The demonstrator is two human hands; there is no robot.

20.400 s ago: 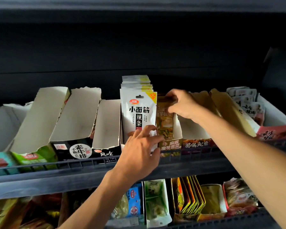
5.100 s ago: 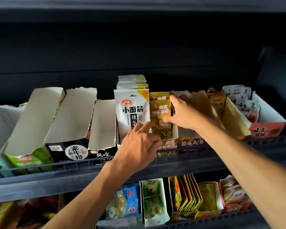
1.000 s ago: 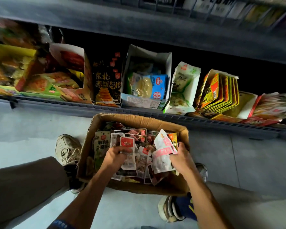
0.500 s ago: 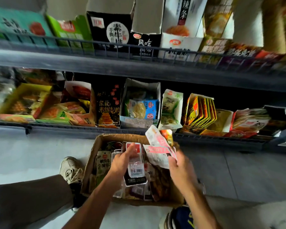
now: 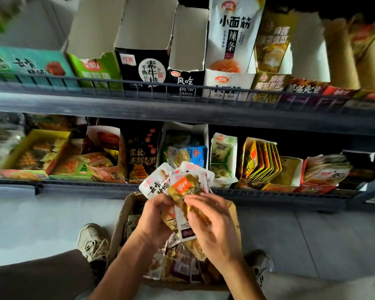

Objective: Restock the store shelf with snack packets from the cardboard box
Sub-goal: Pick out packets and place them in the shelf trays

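Since half second ago: our left hand (image 5: 155,219) and right hand (image 5: 212,226) have met, both clamped on one fanned bunch of snack packets (image 5: 178,187), lifted above cardboard box (image 5: 234,215), centre frame. We judge shelf (image 5: 182,105) placement comes next.

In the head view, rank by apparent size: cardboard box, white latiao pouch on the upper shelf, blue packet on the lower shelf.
1. cardboard box, though partly hidden and nearest the camera
2. white latiao pouch
3. blue packet

white packets (image 5: 158,183), orange-yellow packet (image 5: 185,188), brown cardboard box (image 5: 121,224)
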